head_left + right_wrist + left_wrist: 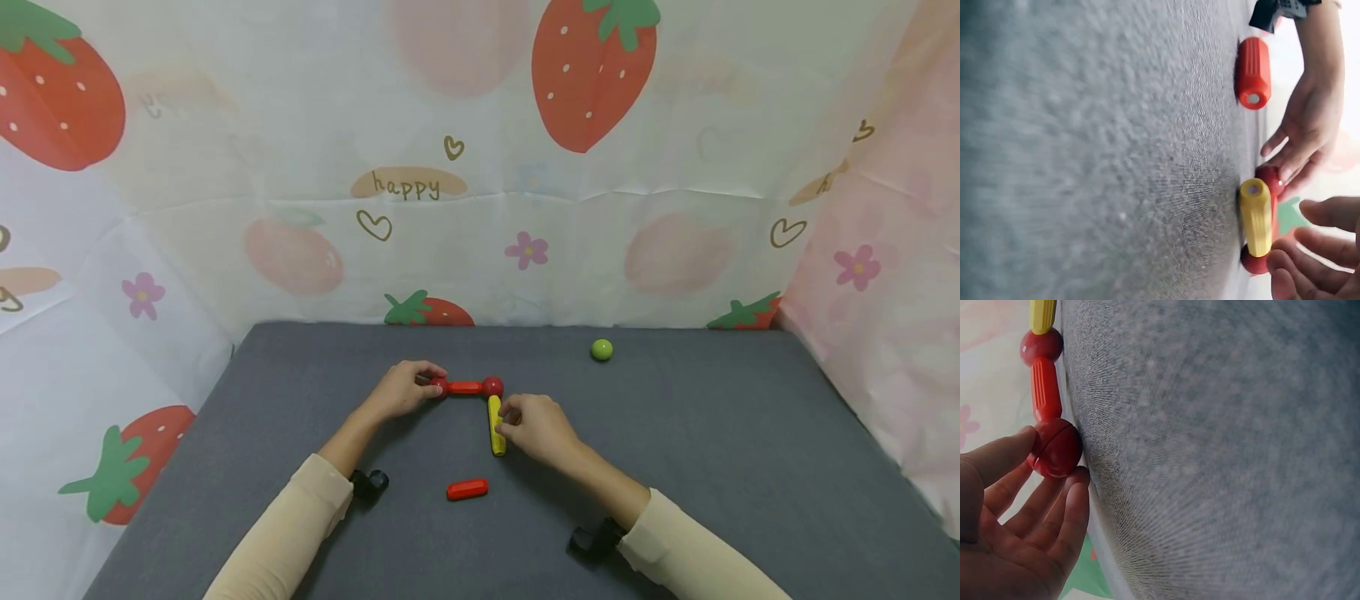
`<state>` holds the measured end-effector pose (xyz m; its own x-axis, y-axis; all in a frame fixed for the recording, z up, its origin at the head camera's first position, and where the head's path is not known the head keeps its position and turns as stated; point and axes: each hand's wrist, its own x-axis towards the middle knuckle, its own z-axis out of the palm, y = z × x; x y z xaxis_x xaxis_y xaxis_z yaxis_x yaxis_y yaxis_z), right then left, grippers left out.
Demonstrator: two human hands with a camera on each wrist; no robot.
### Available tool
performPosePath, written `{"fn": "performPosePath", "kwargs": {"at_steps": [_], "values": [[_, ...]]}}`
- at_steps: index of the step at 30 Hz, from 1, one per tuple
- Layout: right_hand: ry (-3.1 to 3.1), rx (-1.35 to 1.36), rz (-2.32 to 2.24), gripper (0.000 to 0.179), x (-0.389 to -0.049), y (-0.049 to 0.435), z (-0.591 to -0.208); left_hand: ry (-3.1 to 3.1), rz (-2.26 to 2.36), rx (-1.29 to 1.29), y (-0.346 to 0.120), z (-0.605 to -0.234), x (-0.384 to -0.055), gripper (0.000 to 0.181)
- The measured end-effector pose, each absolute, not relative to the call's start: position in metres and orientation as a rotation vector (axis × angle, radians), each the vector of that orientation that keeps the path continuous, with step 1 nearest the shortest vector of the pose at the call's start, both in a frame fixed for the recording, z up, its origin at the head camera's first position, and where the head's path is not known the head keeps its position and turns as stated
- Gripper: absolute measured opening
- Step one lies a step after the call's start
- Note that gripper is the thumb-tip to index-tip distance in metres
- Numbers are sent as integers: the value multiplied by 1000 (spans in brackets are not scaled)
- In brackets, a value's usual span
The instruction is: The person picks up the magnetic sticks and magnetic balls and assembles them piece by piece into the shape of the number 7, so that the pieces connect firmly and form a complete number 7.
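Grey tabletop (712,442): red rods (467,489), yellow rod (494,417), red balls (492,386), green ball (602,349)

- Red balls (1055,448): smooth, glossy plastic
- Rods (1254,65): ridged, satin plastic; end discs (1253,98), small in view, perhaps metal
- Green ball (602,349): glossy
- Surface (712,417): matt, rough-woven cloth
- Backdrop (300,92): creased, smooth cloth

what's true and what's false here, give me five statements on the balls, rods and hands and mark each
1. The left hand grips a red ball at one end of a red rod. True.
2. A lime-green ball rests on the grey table. True.
3. A hand holds the lime-green ball. False: it sits untouched, and the right hand is beside the yellow rod.
4. The loose red rod lies nearer the person than the lime-green ball. True.
5. The yellow rod spans two red balls. False: the red rod from statement 1 does.
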<state>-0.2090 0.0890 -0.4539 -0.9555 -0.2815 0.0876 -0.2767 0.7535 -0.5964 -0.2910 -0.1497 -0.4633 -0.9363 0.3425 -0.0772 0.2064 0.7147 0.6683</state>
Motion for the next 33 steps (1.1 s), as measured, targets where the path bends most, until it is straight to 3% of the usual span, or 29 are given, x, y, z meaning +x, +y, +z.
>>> {"fn": "performPosePath", "kwargs": {"at_steps": [14, 33], "values": [[2839, -986, -718, 22, -180, 84, -445, 2737, 1022, 445, -150, -461, -290, 29], [2752, -1160, -385, 13, -168, 57, -456, 2735, 1030, 453, -149, -462, -290, 30]]}}
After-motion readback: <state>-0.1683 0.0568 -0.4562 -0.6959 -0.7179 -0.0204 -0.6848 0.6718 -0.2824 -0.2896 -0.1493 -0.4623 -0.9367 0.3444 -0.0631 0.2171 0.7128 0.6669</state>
